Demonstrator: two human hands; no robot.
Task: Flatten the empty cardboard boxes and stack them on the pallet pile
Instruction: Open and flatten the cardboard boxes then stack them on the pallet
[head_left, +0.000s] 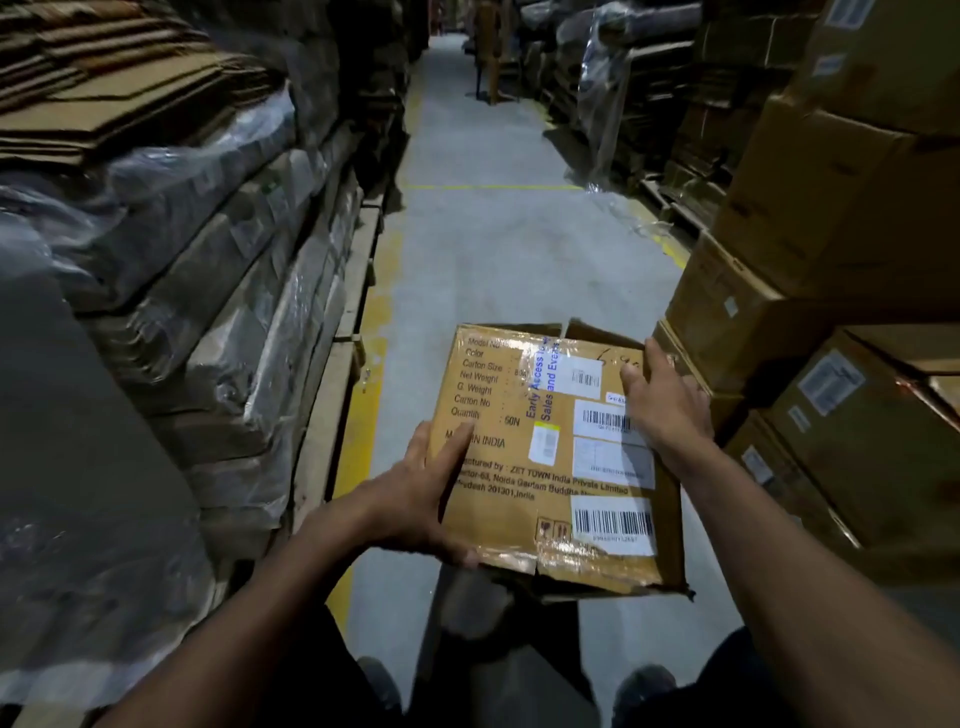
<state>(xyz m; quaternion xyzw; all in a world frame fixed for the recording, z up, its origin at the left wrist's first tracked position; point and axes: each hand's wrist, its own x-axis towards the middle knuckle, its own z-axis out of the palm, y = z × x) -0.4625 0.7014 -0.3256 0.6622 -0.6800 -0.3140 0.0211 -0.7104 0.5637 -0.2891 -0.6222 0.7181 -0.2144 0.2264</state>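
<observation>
So the cardboard box sits lower centre of the frame, held up off the grey floor between both hands, printed and barcode-labelled face up, its flaps at the top and bottom edges loose. Left hand has its grip wrapped round the box's lower left edge, thumb lying across the print, while the right hand clamps over the upper right edge with its fingers on top. Flattened cardboard is piled upper left on plastic-wrapped stacks, and full cartons tower along the right side.
</observation>
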